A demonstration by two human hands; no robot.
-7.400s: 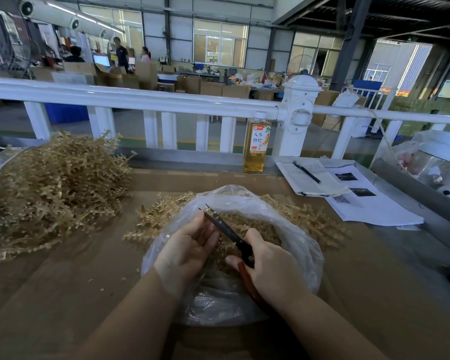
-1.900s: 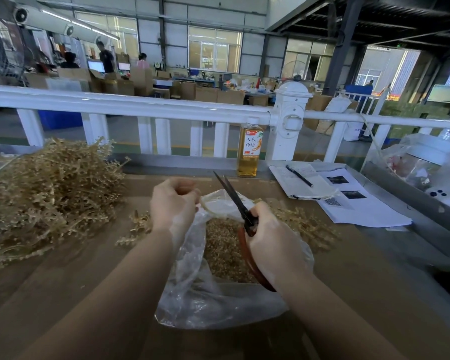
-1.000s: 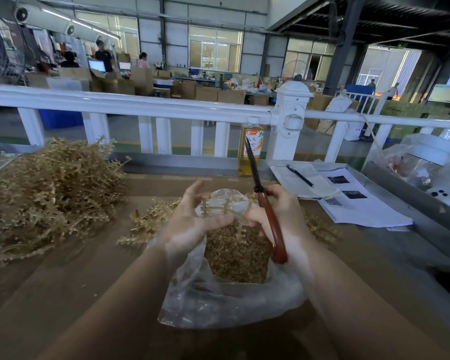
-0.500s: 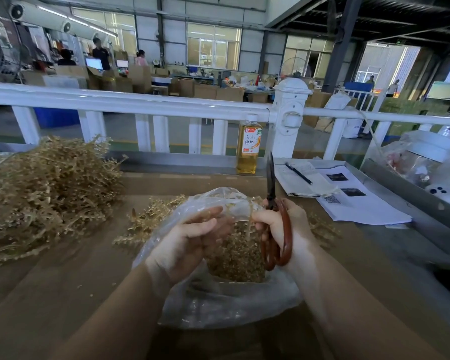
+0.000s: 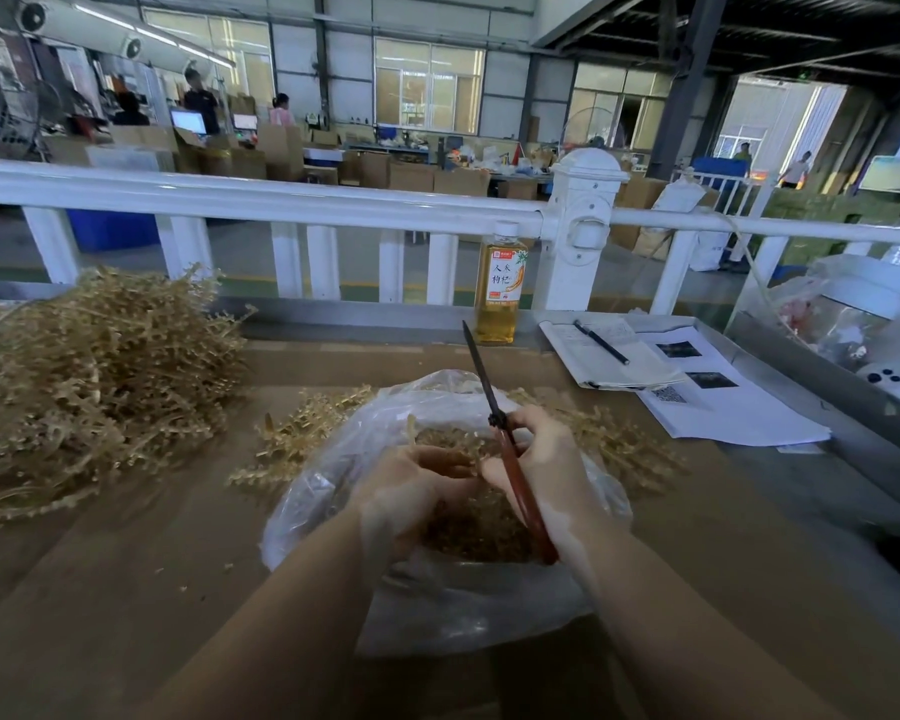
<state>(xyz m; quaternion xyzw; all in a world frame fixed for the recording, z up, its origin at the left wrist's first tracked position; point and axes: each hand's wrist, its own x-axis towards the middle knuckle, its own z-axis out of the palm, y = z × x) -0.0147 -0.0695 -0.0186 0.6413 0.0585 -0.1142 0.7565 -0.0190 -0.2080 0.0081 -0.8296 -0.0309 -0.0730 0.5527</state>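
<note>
While the right hand (image 5: 544,462) curls tight around the red handles of the scissors (image 5: 511,457), I see the blades closed together, pointing up and away toward the bottle (image 5: 500,288). The left hand (image 5: 411,488) sits just beside it, fingers bent inward and meeting the right thumb over the mouth of the plastic bag (image 5: 437,610). I cannot tell what those fingers pinch, if anything. The bag lies on the brown table (image 5: 126,589) right under both hands, with cut gold bits (image 5: 468,530) heaped inside. A big pile of gold sprigs (image 5: 100,376) sits well off to the left, and a few loose sprigs (image 5: 302,433) lie just behind the bag. Papers (image 5: 723,407) and a pen (image 5: 601,343) lie at the right, a white railing (image 5: 281,202) runs behind, and beyond it is a warehouse floor with cartons. The scissors' lower handle loops are hidden by the right palm, and the clutter at the far right edge is too blurred to name.
</note>
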